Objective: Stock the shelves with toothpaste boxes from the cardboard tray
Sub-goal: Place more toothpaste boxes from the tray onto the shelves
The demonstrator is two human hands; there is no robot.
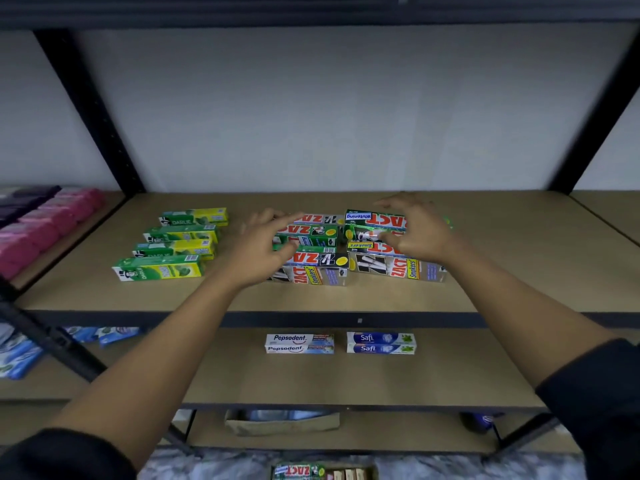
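The left hand (263,251) and right hand (415,230) spread open-fingered over two groups of Zact boxes (325,270), beside four Darlie boxes (176,244).

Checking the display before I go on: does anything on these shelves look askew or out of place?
Yes. The four Darlie boxes on the upper shelf step diagonally leftward toward the front instead of lining up. Green Whitening Zact boxes are mixed among silver Smokers Zact boxes. The Pepsodent stack and Safi stack below sit square.
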